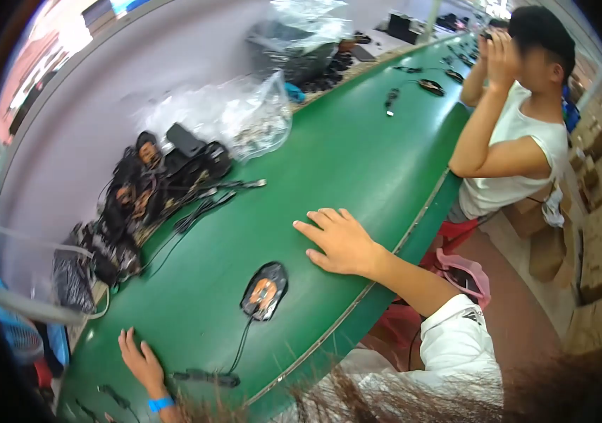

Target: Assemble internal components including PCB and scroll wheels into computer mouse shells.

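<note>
My right hand (339,243) is over the green work surface, its fingers spread and nothing in them. Between my two hands lies a black computer mouse (264,290) with an orange-brown patch on the side facing up. Its thin cable runs down to a tied bundle (209,378) near my left wrist. My left hand (142,359), with a blue band at the wrist, rests low on the left with fingers stretched out and holds nothing. Neither hand touches the mouse.
Along the far left edge sits a heap of black mouse parts and cables (132,190). Beyond it is a clear plastic bag (255,123) of small parts. At right, a person in a white sleeveless top (519,141) sits by the belt. More mice (431,87) lie farther up.
</note>
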Available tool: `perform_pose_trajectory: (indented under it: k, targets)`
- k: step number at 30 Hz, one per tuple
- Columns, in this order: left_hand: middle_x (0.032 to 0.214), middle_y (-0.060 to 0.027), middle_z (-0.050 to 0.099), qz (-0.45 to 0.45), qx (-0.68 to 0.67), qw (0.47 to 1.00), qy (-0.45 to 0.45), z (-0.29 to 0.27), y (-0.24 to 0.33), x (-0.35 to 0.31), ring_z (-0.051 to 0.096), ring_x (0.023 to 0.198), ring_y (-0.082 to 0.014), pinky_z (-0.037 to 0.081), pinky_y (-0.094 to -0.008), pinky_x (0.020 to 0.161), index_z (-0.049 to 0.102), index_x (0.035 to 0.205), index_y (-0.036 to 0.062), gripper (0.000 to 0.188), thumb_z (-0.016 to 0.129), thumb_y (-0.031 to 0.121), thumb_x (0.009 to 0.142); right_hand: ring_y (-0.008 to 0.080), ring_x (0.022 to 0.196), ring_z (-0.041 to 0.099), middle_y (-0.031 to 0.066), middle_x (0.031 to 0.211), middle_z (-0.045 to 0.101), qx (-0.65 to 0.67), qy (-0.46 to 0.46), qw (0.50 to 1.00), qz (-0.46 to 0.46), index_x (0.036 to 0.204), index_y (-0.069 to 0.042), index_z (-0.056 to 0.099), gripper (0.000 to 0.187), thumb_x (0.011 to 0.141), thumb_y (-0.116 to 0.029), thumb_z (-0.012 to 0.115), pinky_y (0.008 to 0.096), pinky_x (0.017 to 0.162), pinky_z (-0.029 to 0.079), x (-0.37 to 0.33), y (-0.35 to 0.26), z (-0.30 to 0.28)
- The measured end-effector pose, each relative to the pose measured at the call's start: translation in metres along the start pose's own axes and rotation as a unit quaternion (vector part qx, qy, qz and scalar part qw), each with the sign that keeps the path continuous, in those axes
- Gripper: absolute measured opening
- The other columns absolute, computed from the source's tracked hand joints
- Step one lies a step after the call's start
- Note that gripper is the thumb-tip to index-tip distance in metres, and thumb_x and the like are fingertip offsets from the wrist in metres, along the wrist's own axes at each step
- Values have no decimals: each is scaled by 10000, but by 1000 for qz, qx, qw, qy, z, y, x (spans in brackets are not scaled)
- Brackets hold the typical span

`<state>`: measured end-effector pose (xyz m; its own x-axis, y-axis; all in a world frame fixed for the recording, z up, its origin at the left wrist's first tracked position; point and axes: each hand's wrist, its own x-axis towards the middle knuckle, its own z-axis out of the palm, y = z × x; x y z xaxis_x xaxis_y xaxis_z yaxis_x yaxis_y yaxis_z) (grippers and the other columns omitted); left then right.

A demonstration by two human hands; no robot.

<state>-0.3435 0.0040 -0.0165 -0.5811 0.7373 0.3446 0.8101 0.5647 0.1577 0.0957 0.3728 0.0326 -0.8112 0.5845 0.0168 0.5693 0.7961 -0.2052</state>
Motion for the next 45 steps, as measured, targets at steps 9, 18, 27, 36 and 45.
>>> perform_pose_trajectory:
  k: [9,18,27,36,45]
  targets:
    - [1471,-192,530,-78,-16,996,38,-5,33,-7,452,1402,-387,335,-483,1165,612,1315,85,396,608,154,925,448,1498,251,270,1602,285,11,80,997,6,1564,-199,382,672,960,-440,549,706,1177,201,58,-6,37]
    - [1507,-214,488,-70,-63,995,16,-17,43,-51,415,1433,-395,324,-557,1165,572,1386,89,489,621,234,921,361,1048,620,181,1093,686,78,275,954,-93,1144,-60,690,378,783,-175,681,452,964,496,159,-36,43]
    - [1359,-248,588,-223,-307,919,105,-99,91,-122,561,1269,-418,446,-458,1083,592,1350,26,452,649,166,923,353,1117,601,171,1132,660,132,194,944,-232,1193,-44,673,414,800,-171,698,449,995,480,249,-154,17]
    - [1195,-197,684,-286,-145,941,111,-111,62,-198,643,1138,-369,492,-439,1018,690,1142,-2,283,680,66,868,333,1103,630,166,1055,692,124,207,946,-215,1103,-60,732,336,815,-223,676,440,965,505,274,-136,25]
    - [1095,-183,687,-241,-163,954,70,-118,63,-135,659,1038,-345,514,-439,938,680,1147,-3,300,677,41,850,332,767,722,136,798,737,268,220,936,-65,998,-34,745,299,813,-260,683,383,755,589,297,-79,-11]
